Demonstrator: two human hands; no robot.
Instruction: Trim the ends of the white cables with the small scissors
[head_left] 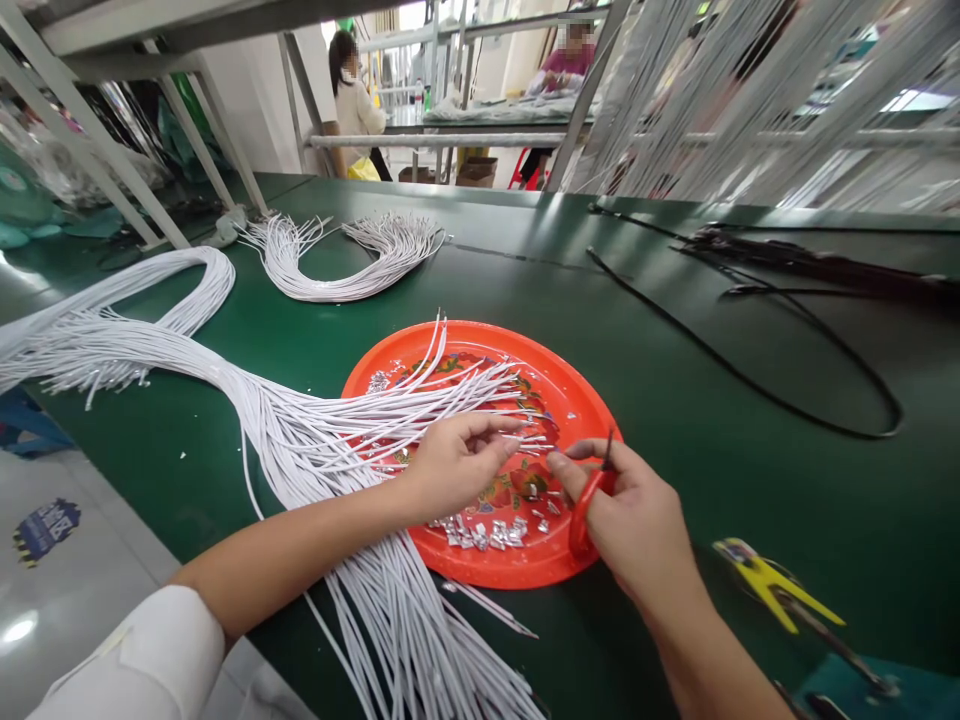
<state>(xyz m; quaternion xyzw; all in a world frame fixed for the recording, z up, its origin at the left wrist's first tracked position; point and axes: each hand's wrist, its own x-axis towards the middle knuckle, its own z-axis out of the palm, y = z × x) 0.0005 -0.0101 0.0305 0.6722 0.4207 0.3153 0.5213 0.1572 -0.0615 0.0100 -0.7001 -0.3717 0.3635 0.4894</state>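
Observation:
A thick bundle of white wires (300, 430) runs across an orange-red round tray (592, 400), their stripped ends over its patterned bottom. My left hand (457, 465) rests across the bundle above the tray, thumb and fingers curled close together near several wire ends; what they pinch, if anything, I cannot make out. In my right hand (645, 505), at the tray's right rim, sits a pair of red-handled scissors (587, 515), partly hidden by the fingers. My right thumb and index finger come together near the wire ends. Small silvery pieces (487, 535) lie scattered in the tray.
The green table (675, 380) bears another white wire bundle (337, 285) behind the tray and black cables (810, 265) at the right. A yellow-handled tool (780, 585) lies front right. Metal frame posts (202, 140) rise at left; two people are in the background.

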